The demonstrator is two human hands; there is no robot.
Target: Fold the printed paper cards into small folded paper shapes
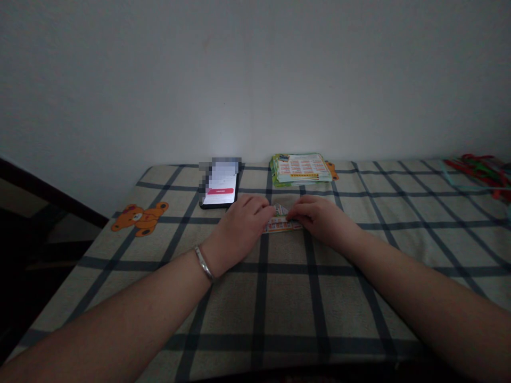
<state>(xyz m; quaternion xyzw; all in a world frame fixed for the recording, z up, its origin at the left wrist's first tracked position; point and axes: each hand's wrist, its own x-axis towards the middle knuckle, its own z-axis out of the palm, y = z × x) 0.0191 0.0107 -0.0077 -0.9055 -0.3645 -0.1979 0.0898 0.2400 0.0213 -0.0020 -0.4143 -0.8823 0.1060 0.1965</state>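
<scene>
A small folded piece of printed paper [279,225] lies on the checked tablecloth between my two hands. Its far part rises to a point, and printed rows in red and orange show on the near strip. My left hand [248,221], with a silver bangle at the wrist, grips the left side of the paper. On the right side, my right hand [315,217] pinches the paper between thumb and fingers. Both hands hide the paper's side edges. Beyond them sits a stack of printed sheets [301,167] with calendar-like grids and green edges.
A phone [219,183] with a lit screen lies behind my left hand. Red and green strips [485,173] are heaped at the far right. The tablecloth [287,298] bears an orange bear figure [139,218] at left. A white wall [255,80] rises behind the table.
</scene>
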